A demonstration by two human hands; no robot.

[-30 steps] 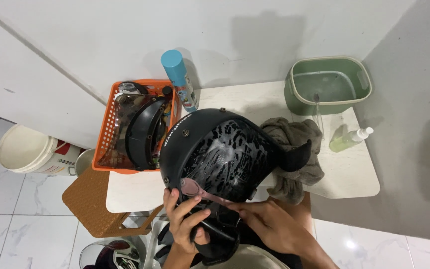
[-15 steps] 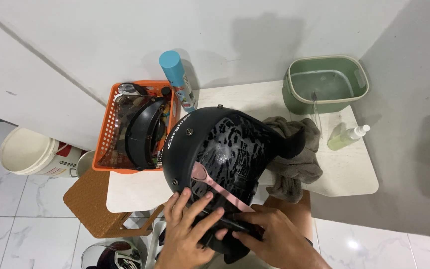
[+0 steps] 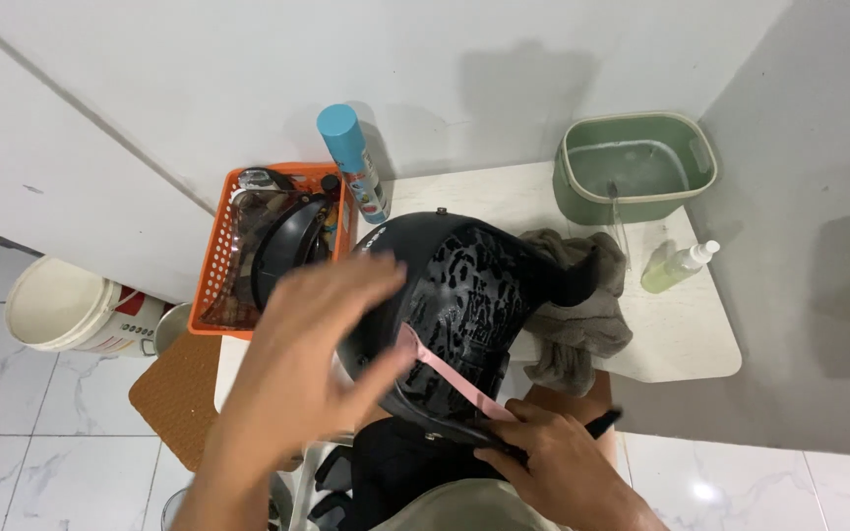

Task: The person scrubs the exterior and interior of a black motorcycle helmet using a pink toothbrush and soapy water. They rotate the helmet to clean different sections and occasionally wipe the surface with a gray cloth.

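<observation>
A black helmet [image 3: 474, 315] with a glossy patterned shell sits at the centre of the frame, on the near edge of a white table [image 3: 681, 334]. The right hand [image 3: 553, 462], at the lower right, is clenched around the helmet's lower rim and pins a pink toothbrush [image 3: 445, 372] there; the brush runs up and to the left across the shell, its head ending near the middle of the helmet. The left hand [image 3: 322, 349] hovers in front of the helmet's left side, fingers spread and loose, grasping nothing (it is blurred, so whether the fingertips touch the shell cannot be told). Its forearm rises from the bottom edge of the frame, tilted to the right. Behind the helmet to the right lies a crumpled grey cloth [image 3: 582, 315], touching it. In the upper right stands a green tub [image 3: 637, 172], with a small spray bottle [image 3: 676, 265] just below it. At the upper left an orange basket [image 3: 218, 265] holds dark gear, with a blue-capped spray can [image 3: 356, 162] beside it and a white bucket [image 3: 61, 305] on the floor at the far left.
</observation>
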